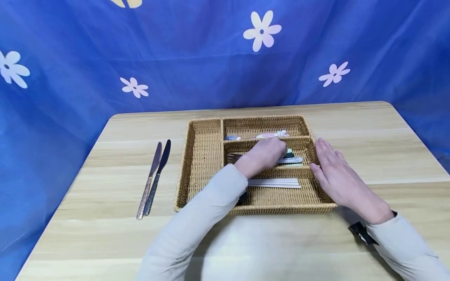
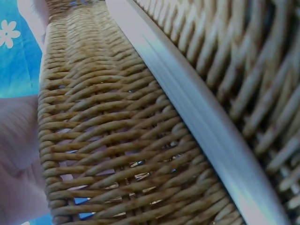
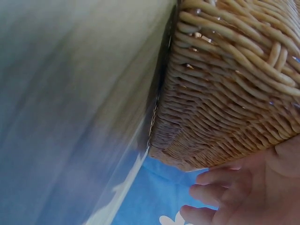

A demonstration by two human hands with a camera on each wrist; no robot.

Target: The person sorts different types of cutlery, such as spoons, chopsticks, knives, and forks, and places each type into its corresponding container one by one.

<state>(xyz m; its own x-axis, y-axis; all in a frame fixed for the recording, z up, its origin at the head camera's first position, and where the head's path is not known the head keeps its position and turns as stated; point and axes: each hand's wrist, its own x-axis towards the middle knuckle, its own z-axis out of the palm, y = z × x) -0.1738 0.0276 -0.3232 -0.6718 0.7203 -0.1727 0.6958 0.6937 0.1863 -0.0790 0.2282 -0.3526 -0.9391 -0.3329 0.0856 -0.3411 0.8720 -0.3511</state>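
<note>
My left hand (image 1: 265,154) reaches into the middle right compartment of a wicker tray (image 1: 205,156), fingers bent downward. Its fingertips are hidden, so whatever they may hold does not show. Around it lie a white printed handle (image 1: 291,160), a dark and green handle end (image 1: 289,153) and dark cutlery tines (image 1: 233,157). In the front compartment are pale flat sticks (image 1: 274,183), one seen as a long strip (image 2: 187,108) in the left wrist view. My right hand (image 1: 335,179) rests with extended fingers against the tray's right side; the right wrist view shows its fingers (image 3: 220,187) beside the wicker wall.
Two table knives (image 1: 153,179) lie side by side on the wooden table (image 1: 105,164), left of the tray. The back compartment contains a pinkish-white handle (image 1: 268,135) and a blue-patterned piece (image 1: 232,137). A blue flowered cloth (image 1: 197,54) hangs behind the table.
</note>
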